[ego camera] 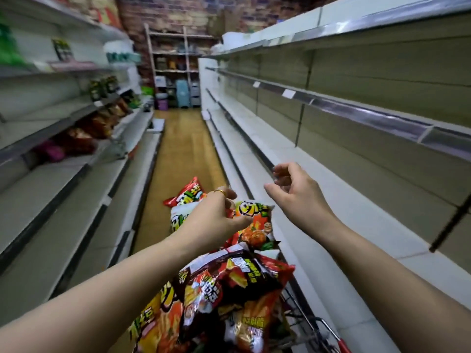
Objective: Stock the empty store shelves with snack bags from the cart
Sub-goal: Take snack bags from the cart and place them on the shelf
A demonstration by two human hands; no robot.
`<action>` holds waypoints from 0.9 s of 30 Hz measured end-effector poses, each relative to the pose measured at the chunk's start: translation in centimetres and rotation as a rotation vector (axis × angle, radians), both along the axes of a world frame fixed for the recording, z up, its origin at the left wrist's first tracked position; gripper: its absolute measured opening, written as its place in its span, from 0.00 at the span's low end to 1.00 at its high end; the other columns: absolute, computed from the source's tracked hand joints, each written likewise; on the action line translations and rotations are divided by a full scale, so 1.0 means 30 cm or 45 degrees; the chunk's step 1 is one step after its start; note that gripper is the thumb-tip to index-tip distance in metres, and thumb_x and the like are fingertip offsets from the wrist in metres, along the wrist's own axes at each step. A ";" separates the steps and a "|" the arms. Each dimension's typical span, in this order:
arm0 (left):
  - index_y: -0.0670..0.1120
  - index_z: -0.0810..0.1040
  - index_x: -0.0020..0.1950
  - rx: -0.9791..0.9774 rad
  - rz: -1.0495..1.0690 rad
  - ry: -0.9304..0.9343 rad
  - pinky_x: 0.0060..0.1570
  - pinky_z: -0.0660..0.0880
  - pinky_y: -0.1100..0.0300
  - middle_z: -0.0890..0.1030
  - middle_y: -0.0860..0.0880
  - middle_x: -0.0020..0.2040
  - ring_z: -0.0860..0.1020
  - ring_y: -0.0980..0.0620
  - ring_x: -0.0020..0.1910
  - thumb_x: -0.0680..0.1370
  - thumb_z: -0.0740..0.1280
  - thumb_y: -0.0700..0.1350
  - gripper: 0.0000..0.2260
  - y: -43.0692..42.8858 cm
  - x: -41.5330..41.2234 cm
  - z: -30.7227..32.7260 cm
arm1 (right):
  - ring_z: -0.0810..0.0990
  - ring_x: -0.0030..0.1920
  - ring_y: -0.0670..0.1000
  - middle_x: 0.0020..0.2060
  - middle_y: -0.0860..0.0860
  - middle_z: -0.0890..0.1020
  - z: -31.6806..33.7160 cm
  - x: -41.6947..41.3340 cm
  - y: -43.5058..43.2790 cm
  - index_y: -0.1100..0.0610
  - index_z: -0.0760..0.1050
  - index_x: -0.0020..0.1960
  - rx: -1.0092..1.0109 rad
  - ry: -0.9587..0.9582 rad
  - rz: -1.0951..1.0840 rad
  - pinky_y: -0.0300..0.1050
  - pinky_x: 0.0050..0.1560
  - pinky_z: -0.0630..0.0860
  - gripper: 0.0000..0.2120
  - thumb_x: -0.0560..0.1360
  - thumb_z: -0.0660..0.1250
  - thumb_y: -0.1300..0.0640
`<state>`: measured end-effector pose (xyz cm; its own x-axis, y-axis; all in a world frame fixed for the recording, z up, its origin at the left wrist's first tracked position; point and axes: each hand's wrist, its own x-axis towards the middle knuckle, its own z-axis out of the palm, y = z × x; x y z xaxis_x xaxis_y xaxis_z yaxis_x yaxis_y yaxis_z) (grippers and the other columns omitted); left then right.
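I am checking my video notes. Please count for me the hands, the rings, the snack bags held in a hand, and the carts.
Hands: 2, left hand and right hand
Rings: 1, gold ring on the left hand
Snack bags held: 1, orange snack bag, pinched by the left hand
Carts: 1, wire cart
Total: 5

Both forearms [102,289] bare — a gold ring [219,192] on the left hand [216,220].

Head-height view down aisle, over cart [318,324].
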<state>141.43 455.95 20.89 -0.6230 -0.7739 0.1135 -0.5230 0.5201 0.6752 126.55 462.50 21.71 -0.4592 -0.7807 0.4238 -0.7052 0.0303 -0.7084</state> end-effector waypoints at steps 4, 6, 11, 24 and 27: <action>0.47 0.69 0.63 0.080 0.143 -0.043 0.49 0.71 0.61 0.74 0.52 0.52 0.74 0.55 0.50 0.73 0.71 0.51 0.21 0.006 0.028 -0.068 | 0.74 0.54 0.49 0.56 0.52 0.75 -0.087 -0.014 -0.046 0.58 0.70 0.61 0.111 -0.036 0.144 0.42 0.54 0.72 0.15 0.76 0.65 0.55; 0.47 0.69 0.64 0.113 0.208 -0.080 0.50 0.72 0.61 0.74 0.52 0.53 0.74 0.54 0.50 0.73 0.71 0.52 0.22 0.012 0.036 -0.106 | 0.74 0.55 0.49 0.57 0.52 0.74 -0.129 -0.032 -0.067 0.58 0.69 0.62 0.157 -0.054 0.189 0.45 0.56 0.73 0.16 0.76 0.65 0.55; 0.48 0.68 0.65 0.213 0.317 -0.180 0.59 0.73 0.55 0.74 0.48 0.61 0.74 0.51 0.58 0.73 0.70 0.54 0.24 0.033 0.047 -0.196 | 0.75 0.54 0.49 0.58 0.52 0.75 -0.231 -0.096 -0.128 0.56 0.70 0.61 0.298 -0.122 0.201 0.50 0.57 0.75 0.16 0.76 0.65 0.53; 0.58 0.41 0.77 0.193 0.134 -0.739 0.75 0.45 0.45 0.43 0.50 0.78 0.42 0.46 0.76 0.63 0.75 0.62 0.54 0.080 0.035 -0.344 | 0.73 0.56 0.51 0.58 0.53 0.75 -0.439 -0.178 -0.178 0.57 0.70 0.61 0.573 -0.223 0.327 0.48 0.57 0.73 0.16 0.76 0.64 0.53; 0.58 0.37 0.76 0.064 0.157 -0.857 0.74 0.45 0.44 0.42 0.49 0.77 0.41 0.45 0.76 0.63 0.75 0.61 0.56 0.088 0.016 -0.375 | 0.73 0.56 0.51 0.58 0.53 0.74 -0.457 -0.192 -0.174 0.56 0.70 0.61 0.596 -0.223 0.329 0.49 0.58 0.73 0.16 0.76 0.64 0.52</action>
<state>141.92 458.59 9.64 -0.4523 -0.8379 -0.3054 -0.8906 0.4062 0.2044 120.79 457.29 7.99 -0.2604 -0.9636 -0.0603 -0.6048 0.2115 -0.7678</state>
